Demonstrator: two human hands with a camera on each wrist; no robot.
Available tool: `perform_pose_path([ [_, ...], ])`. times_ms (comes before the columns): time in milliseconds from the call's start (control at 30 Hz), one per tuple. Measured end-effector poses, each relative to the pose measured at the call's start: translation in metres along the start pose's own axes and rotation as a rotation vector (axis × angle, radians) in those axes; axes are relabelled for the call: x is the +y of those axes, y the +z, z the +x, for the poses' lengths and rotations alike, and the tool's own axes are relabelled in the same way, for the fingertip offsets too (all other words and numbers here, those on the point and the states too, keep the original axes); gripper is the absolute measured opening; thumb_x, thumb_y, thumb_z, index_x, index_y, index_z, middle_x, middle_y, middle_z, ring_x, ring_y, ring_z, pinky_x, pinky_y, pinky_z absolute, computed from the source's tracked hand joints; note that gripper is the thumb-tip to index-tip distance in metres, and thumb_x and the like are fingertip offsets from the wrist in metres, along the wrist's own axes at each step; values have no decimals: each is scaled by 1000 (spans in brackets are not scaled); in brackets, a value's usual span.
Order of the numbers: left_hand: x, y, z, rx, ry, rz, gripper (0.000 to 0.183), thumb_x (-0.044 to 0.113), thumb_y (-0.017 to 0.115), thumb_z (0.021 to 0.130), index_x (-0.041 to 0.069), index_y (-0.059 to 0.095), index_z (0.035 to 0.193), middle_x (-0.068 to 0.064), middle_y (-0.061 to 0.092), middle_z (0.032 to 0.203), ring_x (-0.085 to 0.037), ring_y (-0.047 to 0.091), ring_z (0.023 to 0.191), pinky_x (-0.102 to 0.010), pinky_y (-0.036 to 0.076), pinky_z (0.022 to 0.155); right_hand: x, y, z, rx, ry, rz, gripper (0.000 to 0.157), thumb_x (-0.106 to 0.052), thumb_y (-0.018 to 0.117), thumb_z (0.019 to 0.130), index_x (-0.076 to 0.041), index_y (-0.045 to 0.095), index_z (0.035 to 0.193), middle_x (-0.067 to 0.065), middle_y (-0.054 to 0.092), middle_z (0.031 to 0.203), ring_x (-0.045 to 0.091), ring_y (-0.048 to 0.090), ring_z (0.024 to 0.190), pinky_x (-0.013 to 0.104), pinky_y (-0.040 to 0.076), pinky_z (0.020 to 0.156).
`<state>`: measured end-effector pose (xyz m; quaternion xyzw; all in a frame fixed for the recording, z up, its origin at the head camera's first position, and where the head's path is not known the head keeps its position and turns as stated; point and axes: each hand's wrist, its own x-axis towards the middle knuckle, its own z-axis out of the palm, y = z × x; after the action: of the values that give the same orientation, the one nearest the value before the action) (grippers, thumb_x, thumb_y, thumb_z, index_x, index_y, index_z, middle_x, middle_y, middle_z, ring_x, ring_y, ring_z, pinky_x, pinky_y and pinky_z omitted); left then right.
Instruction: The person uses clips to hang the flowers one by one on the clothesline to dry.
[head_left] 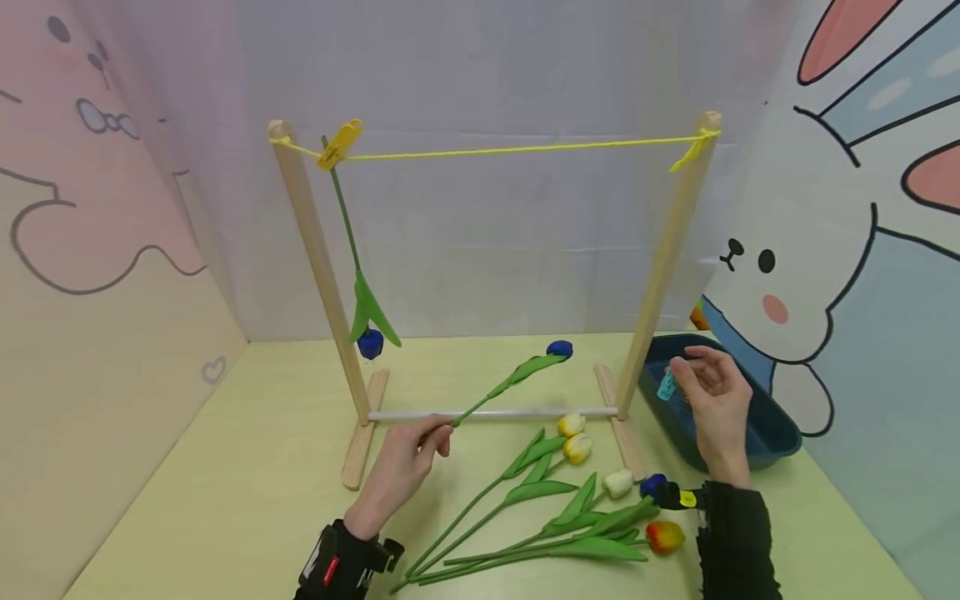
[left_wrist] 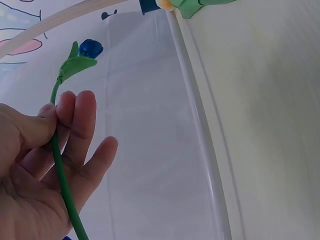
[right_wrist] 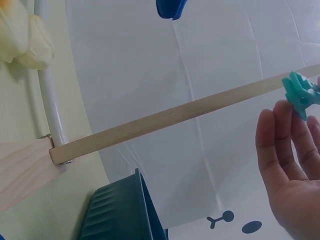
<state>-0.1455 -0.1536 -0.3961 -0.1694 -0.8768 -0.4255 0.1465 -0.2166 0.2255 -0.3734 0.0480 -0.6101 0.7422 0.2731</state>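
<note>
A blue artificial tulip (head_left: 517, 377) is pinched by its green stem between the thumb and fingers of my left hand (head_left: 401, 467). Its blossom points up and to the right, in front of the wooden frame. Over the dark basin, my right hand (head_left: 716, 400) pinches a teal clothespin (head_left: 666, 384), which the right wrist view shows at the fingertips (right_wrist: 283, 107). Another blue tulip (head_left: 370, 343) hangs head down from the yellow string (head_left: 517, 150), held by a yellow clothespin (head_left: 340, 146) near the left post.
Several tulips with white, yellow, blue and orange-red blossoms lie on the table, among them a white one (head_left: 618, 483). Wooden posts (head_left: 663, 267) carry the string, and a white rod (head_left: 510, 413) joins their bases. The dark teal basin (head_left: 776, 437) stands right of the frame.
</note>
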Motion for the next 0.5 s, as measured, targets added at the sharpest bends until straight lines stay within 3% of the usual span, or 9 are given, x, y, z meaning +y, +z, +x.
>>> perform_pose_path([
  [100, 1, 1, 1, 86, 50, 62, 13, 1, 66, 93, 8, 75, 100, 2, 71, 76, -10, 68, 74, -21, 52, 66, 0, -1, 0, 0, 2, -7, 25, 7, 67, 92, -9, 68, 111, -6, 71, 77, 7, 67, 79, 12, 53, 70],
  [200, 0, 3, 1, 189, 134, 151, 10, -1, 71, 89, 5, 75, 95, -1, 71, 82, -14, 68, 76, -25, 55, 67, 0, -2, 0, -4, 8, -14, 25, 6, 67, 92, -8, 69, 112, -6, 71, 78, 7, 68, 80, 12, 55, 76],
  [367, -3, 4, 2, 317, 220, 271, 3, 3, 74, 87, 4, 76, 90, -3, 52, 81, -11, 44, 76, -23, 39, 66, 1, -2, 0, -25, 17, -29, 18, 5, 65, 94, 3, 68, 111, -6, 71, 79, 6, 68, 77, 12, 55, 73],
  [500, -3, 3, 2, 377, 261, 372, 5, 3, 76, 85, 6, 77, 89, 0, 56, 73, -13, 42, 74, -28, 35, 70, 1, -1, 0, -46, 11, -50, 20, 6, 64, 94, 11, 64, 114, -6, 70, 79, 6, 68, 77, 12, 56, 73],
])
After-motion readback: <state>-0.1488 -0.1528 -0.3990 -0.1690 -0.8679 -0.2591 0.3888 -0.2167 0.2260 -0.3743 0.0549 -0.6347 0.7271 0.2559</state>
